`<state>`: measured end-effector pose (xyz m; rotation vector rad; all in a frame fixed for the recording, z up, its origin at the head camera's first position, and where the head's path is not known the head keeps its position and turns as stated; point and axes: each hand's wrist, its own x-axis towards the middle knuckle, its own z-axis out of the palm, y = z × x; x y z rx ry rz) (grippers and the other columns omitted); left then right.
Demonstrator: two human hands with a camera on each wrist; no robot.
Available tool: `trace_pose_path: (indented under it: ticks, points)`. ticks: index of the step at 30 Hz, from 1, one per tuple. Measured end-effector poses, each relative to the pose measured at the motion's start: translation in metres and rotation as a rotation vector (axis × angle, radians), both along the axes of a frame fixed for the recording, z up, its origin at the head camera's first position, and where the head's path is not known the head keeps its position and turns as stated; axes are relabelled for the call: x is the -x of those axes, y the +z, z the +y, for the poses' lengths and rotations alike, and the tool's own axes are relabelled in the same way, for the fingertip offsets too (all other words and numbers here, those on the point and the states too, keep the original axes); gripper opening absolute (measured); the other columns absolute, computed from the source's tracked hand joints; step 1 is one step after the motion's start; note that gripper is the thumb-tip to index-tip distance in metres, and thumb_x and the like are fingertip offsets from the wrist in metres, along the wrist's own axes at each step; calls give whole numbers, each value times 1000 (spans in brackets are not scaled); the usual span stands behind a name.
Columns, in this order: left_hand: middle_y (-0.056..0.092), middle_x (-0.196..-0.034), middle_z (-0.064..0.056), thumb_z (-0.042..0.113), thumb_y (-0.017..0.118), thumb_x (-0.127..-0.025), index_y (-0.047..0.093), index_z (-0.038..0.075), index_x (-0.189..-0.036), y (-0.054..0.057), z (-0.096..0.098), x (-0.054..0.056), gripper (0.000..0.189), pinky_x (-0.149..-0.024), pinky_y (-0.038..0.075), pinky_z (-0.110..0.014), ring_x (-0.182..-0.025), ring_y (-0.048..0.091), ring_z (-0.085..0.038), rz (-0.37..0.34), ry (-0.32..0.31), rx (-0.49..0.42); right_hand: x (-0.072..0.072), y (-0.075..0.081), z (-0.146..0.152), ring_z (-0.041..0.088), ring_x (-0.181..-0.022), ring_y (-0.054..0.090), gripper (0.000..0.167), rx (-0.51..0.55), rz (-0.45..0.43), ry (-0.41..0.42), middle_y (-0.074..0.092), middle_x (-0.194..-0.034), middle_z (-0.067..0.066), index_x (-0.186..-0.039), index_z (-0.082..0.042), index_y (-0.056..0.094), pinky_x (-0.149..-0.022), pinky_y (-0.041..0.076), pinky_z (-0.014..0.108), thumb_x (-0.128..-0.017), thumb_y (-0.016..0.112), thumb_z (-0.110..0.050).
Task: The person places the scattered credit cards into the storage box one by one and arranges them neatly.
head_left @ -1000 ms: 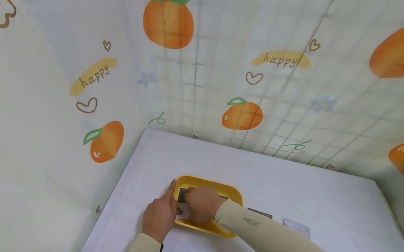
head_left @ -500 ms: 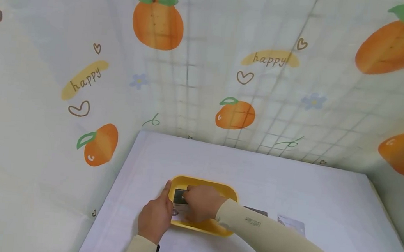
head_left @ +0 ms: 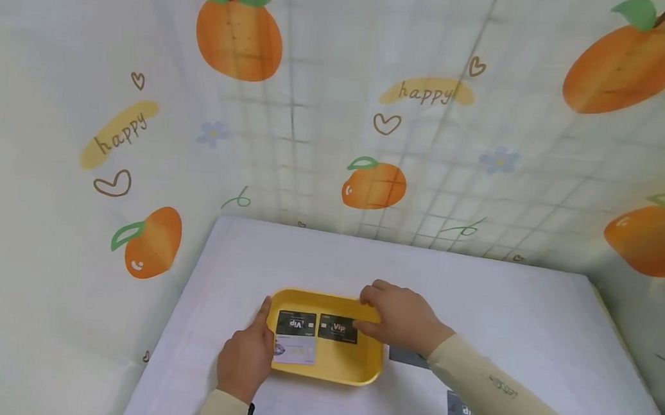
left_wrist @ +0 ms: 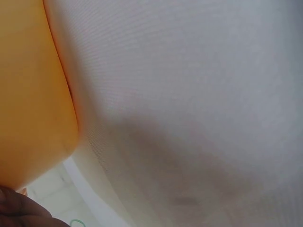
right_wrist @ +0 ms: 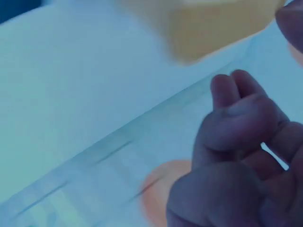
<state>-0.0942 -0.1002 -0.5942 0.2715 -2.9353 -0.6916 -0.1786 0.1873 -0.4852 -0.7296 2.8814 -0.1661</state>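
The right hand (head_left: 405, 314) has its thumb and fingers spread apart at the far right of the tray (head_left: 347, 366), the fingers loosely bent and grasping nothing; the thumb tip overlaps the right end of the right black card (head_left: 337, 329), though whether it touches I cannot tell. The left hand (head_left: 243, 361) rests against the tray's left side, index finger straight along the rim; how its other fingers lie I cannot tell. Inside the yellow tray, the right black card reads "Vip" upright, and just beside it on the left the left black card (head_left: 295, 324) shows the same word upside down. On the near side of that one sits a pale card (head_left: 295, 350), by the tray's left wall. Right of the tray, partly hidden by the right hand, a dark card (head_left: 406, 355) lies on the white table (head_left: 283, 255); nearer and farther right, a "Vip" card (head_left: 460, 409) shows partly from under the beige sleeve (head_left: 505, 390). Beyond the table's far edge stands a pale backdrop (head_left: 326, 130) printed with orange fruit
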Motion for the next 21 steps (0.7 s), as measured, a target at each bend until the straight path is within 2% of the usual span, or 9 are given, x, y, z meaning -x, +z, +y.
trace_pose_path:
  ticks: [4,8,13,16,21]
  points:
    - [35,-48,4,28,59,-107,39,34,-165,1,-1,0,61,-40,29,-32,-38,33,-16,-2,3,11,-13,-1,51,12,-83,61,48,28,-28,-115,65,-101,-9,-112,-23,73,-79,60,40,-83,85,-59]
    - [36,-48,3,28,56,-109,37,32,-166,2,-1,-1,61,-40,29,-32,-38,34,-16,-28,-14,21,-36,-4,102,18,-93,66,52,78,-54,-222,67,-105,-7,-114,-22,72,-82,60,48,-83,84,-61]
    - [38,-49,3,28,55,-109,34,31,-167,1,-1,-3,61,-40,29,-32,-38,35,-16,-42,-30,23,-66,-13,158,21,-94,65,63,114,-140,-383,70,-114,1,-120,-18,72,-77,58,48,-80,85,-64]
    - [38,-49,2,29,55,-109,34,31,-167,1,0,-4,62,-41,29,-32,-39,35,-16,-52,-27,24,-82,-22,184,22,-92,63,71,121,-214,-475,70,-117,5,-123,-13,72,-74,57,46,-74,90,-62]
    - [39,-50,2,29,54,-110,34,30,-167,2,4,-4,61,-42,30,-33,-40,36,-17,-64,-31,33,-107,-41,211,27,-100,66,82,151,-290,-565,69,-126,12,-126,-9,71,-81,58,52,-65,97,-56]
